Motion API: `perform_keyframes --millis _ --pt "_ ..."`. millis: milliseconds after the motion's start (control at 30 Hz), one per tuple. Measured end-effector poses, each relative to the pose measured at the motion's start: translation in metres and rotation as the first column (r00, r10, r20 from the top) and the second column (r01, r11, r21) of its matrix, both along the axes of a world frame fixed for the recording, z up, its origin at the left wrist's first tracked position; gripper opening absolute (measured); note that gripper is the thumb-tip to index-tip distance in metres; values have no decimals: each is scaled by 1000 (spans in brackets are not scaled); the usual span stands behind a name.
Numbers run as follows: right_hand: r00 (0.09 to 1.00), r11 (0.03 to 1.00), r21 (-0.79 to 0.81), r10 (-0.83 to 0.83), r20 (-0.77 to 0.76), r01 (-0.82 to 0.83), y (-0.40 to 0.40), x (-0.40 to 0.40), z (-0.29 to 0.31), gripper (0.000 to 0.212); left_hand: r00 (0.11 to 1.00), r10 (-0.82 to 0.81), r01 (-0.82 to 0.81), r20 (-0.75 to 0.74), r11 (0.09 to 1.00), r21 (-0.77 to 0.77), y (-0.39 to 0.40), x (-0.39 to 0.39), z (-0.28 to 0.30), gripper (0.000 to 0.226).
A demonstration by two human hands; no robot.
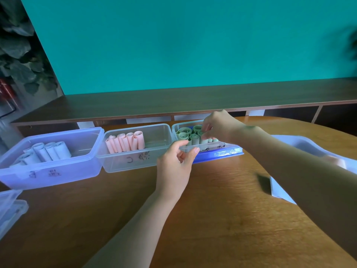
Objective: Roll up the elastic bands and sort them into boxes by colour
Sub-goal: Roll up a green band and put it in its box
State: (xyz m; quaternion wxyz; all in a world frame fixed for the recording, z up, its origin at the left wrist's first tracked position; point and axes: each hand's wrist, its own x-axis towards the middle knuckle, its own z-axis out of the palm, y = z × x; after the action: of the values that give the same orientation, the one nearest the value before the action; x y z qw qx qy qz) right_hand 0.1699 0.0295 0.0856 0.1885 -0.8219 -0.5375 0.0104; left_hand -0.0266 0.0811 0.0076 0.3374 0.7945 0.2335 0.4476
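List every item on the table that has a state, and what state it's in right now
Left box: open, partly filled with white rolls.
Middle box: open, pink rolls leaning at its left end.
Right box: open, packed with upright green rolls, sitting on a blue lid.
Left hand: grips the right box's near rim.
Right hand: pinches a green roll in the box.
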Motion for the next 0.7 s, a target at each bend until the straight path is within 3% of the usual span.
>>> perform_keyframes --millis 433,700 --pt "986 997 30 -70 -153 75 -15 4 3 37 1000 -22 22 -18 1000 -17 -1 -3 1 48" --pt "974 987 62 -135 -181 148 -39 9 2 33 999 -25 25 -21 1000 8 -10 -12 3 50"
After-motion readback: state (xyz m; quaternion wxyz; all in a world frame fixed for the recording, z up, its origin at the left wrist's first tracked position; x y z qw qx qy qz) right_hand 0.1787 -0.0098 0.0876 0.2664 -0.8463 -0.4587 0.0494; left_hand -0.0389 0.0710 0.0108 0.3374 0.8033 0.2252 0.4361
